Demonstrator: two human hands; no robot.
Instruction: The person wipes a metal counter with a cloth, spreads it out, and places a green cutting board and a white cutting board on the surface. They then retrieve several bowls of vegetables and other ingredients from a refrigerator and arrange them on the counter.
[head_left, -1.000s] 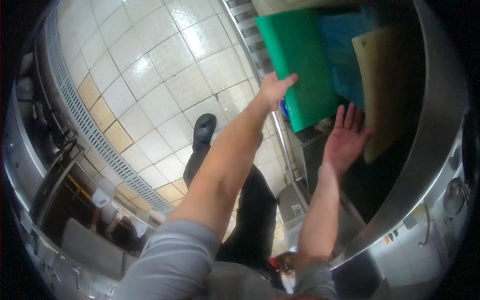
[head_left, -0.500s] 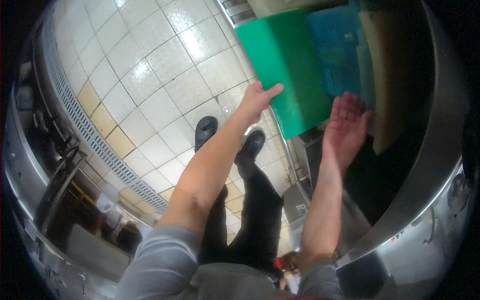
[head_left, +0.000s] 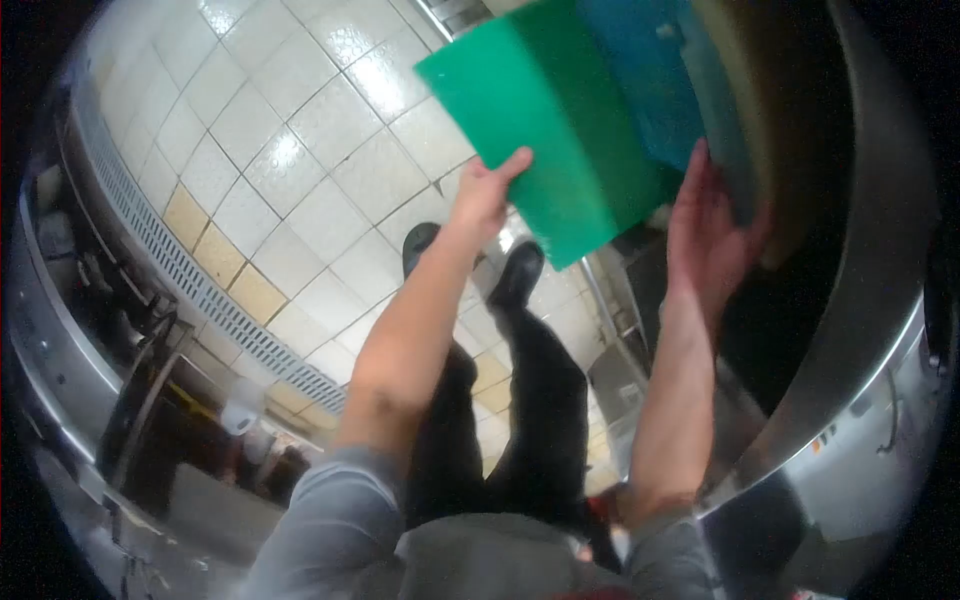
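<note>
Plainly, the left hand (head_left: 482, 198) has hold of the green board (head_left: 520, 130) by its left edge, the thumb lying on the upper face and the other fingers curled round the edge, mostly out of sight beneath. That board sits in the far middle of the scene, tilted, with its far-left corner over the tiled floor (head_left: 300, 150); its left part is bright and its right part darker. Just right of it is a blue board (head_left: 645, 80), and farther right a pale tan board (head_left: 748, 90), dim and blurred. The right hand (head_left: 708, 235) is open, fingers stretched towards the far side and close together, thumb out to the right. It is at the near end of the blue and tan boards, empty as far as one can see; whether its fingertips touch either board, I cannot tell. Dark space lies to the right of this hand, bounded by a broad metal edge (head_left: 850, 230). Between the forearms are black trousers (head_left: 540, 420) and a black shoe (head_left: 517, 275) on the floor. Along the left runs a slotted drain cover (head_left: 205, 295), with a whitish container (head_left: 242, 405) at the near left.
</note>
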